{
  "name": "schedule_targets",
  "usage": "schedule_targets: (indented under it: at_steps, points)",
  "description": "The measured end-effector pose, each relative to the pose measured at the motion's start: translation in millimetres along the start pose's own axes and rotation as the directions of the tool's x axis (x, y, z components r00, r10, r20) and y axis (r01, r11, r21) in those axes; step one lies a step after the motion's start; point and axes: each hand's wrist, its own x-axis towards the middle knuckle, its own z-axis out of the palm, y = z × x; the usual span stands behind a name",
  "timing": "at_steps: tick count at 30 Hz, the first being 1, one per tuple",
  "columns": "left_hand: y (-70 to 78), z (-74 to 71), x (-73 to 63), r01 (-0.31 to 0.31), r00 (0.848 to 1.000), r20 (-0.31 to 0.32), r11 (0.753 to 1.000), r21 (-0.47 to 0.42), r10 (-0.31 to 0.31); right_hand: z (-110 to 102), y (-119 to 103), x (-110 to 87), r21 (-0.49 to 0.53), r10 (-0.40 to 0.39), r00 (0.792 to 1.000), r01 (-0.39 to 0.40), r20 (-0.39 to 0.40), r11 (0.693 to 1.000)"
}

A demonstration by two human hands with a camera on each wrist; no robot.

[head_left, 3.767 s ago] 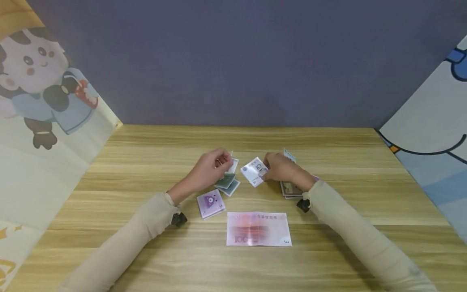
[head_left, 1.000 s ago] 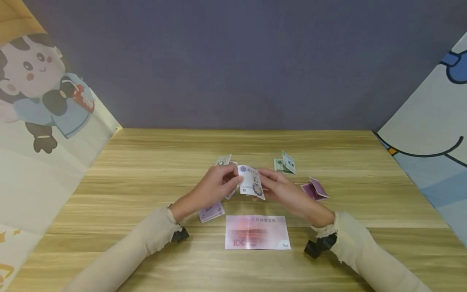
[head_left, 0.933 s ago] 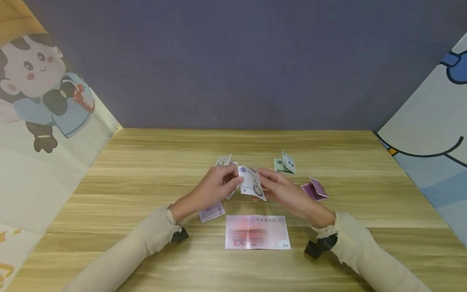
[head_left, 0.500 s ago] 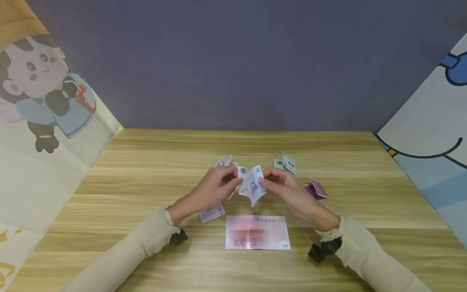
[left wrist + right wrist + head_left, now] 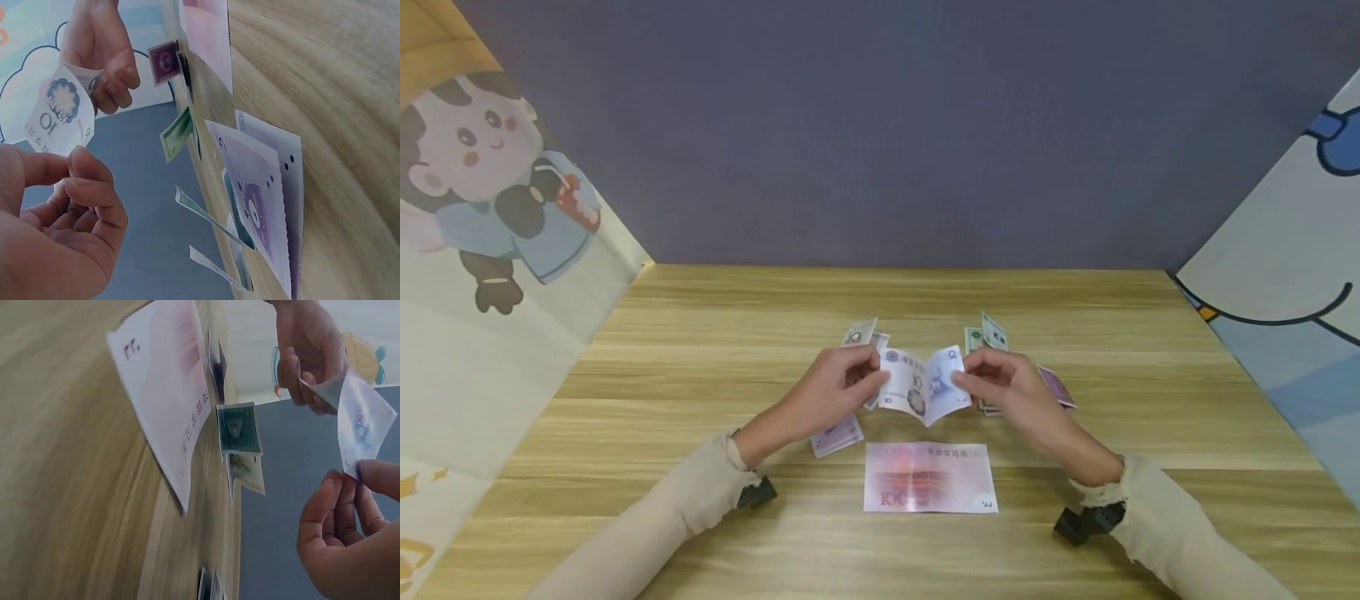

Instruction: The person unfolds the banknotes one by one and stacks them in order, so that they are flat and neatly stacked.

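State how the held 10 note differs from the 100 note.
The 10 note is pinched by left hand and right hand, bent at a middle fold; the 100 note lies nearly flat on the tabletop. The 10 note is bluish white, the 100 note pink. Both show printed numerals.

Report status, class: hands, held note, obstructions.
Left hand, right hand: each pinching an end. White and blue rectangular paper note: creased, aloft. No obstruction visible.

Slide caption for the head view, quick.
Left hand and right hand pinch a creased 10 note, a pink 100 note lying nearer.
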Motion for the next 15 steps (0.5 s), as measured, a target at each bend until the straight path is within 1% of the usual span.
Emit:
schedule_targets:
  at_steps: [5,9,12,15]
  points:
    - [0.7,-1.2,-4.7,0.005,1.0,0.0,1.0,0.026,-0.005,-6.0,-0.3,-7.3,-0.05,0.022,0.999,-0.024,-0.037,0.998]
    - [1.7,-1.6,-8.4,0.011,1.0,0.011,0.999,0.03,-0.012,-9.6,0.1,-12.7,-0.104,0.024,0.998,-0.029,-0.05,0.994]
    - [3.0,-2.0,-11.1,0.004,1.0,0.014,0.999,0.035,-0.004,-11.4,0.8,-15.9,-0.103,0.016,0.999,-0.02,-0.044,0.994]
    - [3.7,-2.2,-13.8,-0.004,1.0,0.008,0.999,0.052,0.004,-13.1,1.5,-18.2,-0.078,-0.004,0.999,0.001,-0.035,0.997]
